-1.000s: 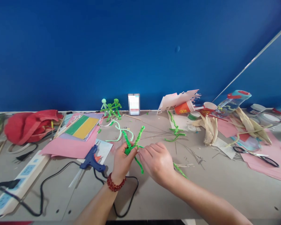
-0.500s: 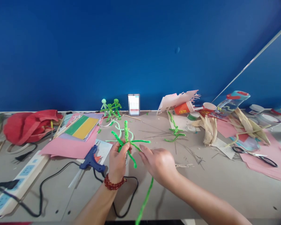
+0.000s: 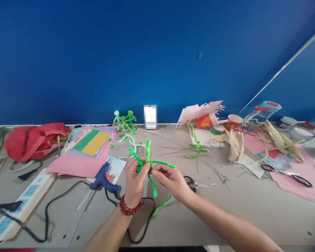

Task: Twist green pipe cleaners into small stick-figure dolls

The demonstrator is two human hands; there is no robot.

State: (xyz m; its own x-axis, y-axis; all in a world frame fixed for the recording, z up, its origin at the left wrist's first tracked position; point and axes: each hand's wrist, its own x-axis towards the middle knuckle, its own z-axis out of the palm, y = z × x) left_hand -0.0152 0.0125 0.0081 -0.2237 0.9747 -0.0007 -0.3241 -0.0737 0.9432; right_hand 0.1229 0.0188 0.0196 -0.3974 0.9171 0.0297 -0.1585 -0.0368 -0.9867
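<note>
My left hand (image 3: 135,178) pinches the middle of a bright green pipe-cleaner figure (image 3: 148,151), whose wrapped limbs stick up and out between the fingers. Close beside it, my right hand (image 3: 172,180) is closed on a green pipe cleaner (image 3: 165,163) at the figure's centre. One thin strand reaches right past the fingers, and another limb with a curled end hangs below. A loose-looking green length (image 3: 162,206) shows under my right wrist; whether it joins the held strand is hidden. Black-handled scissors (image 3: 191,182) lie partly behind my right hand.
Finished green figures (image 3: 127,120) stand near the blue wall beside a phone (image 3: 150,117). Left are a blue glue gun (image 3: 103,179), its cord, a power strip (image 3: 21,206) and a red bag (image 3: 34,141). Wires, corn husks (image 3: 235,145), paper cups (image 3: 207,120) and more scissors (image 3: 288,173) lie right.
Both hands have shifted slightly right, and my right hand has come in against the figure's centre. The trailing green strand has swung up from the front edge. The scissors behind my right hand now show.
</note>
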